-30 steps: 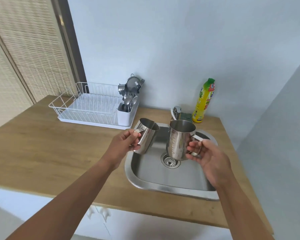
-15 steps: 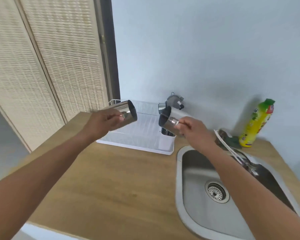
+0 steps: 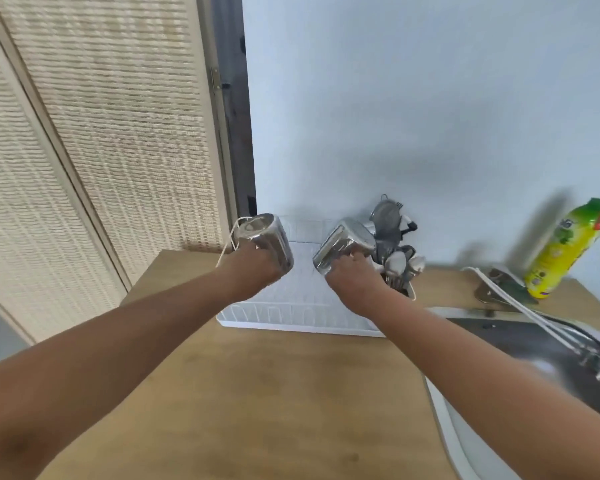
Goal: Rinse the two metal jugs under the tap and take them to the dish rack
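Both metal jugs hang tipped upside down over the white dish rack (image 3: 291,315). My left hand (image 3: 253,268) grips the left jug (image 3: 267,237), its base turned up and toward me. My right hand (image 3: 352,282) grips the right jug (image 3: 343,244), also inverted and tilted, beside the rack's cutlery holder. The picture is blurred by motion, so I cannot tell whether either jug touches the rack. The tap (image 3: 541,327) reaches over the sink (image 3: 440,420) at the right.
A cutlery holder (image 3: 400,263) full of spoons and utensils stands at the rack's right end. A yellow dish soap bottle (image 3: 565,251) stands by the wall behind the sink. Woven folding doors (image 3: 101,133) stand at the left. The wooden counter (image 3: 257,393) lies under my arms.
My view and both hands swung left from the sink to the dish rack. The jugs went from upright to tipped over, and now hang upside down lower over the rack.
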The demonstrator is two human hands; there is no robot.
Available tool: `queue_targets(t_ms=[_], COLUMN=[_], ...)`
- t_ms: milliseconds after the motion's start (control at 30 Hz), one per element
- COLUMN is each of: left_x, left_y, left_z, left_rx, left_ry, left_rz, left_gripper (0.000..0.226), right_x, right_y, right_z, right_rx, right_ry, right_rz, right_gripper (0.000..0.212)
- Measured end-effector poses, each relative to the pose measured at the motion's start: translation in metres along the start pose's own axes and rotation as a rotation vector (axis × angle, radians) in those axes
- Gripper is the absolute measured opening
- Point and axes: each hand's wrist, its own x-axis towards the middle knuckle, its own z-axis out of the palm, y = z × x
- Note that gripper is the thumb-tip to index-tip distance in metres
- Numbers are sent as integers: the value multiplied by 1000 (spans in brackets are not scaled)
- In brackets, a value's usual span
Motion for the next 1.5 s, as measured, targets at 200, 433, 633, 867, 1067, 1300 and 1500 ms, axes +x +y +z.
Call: queue_targets(t_ms=[200, 433, 633, 867, 1067, 1300, 1500], left_x=[25, 41, 42, 34, 22, 15, 7], left_y=[12, 17, 21, 18, 23, 37, 46], left_z=[7, 24, 31, 49, 53, 46, 31], left_rx=[168, 195, 139, -55, -213, -350, -502], left_ry=[-31, -80, -112, 130, 354, 192, 203], left_rz=[247, 352, 421, 383, -70, -230, -309], left_gripper=[36, 23, 23, 22, 42, 43, 51], right_x=[18, 33, 40, 33, 17, 14, 2], right_y=[-18, -26, -26, -25, -30, -36, -38], right_z=[-2, 17, 29, 40, 39, 35, 31], right_rx=[-95, -52, -17, 130, 331, 531, 629], right_ry=[-115, -186, -212, -14, 250, -42, 80], right_rz=[-39, -132, -266, -315, 203, 338, 395], right_gripper=[26, 21, 22, 30, 34, 55, 49])
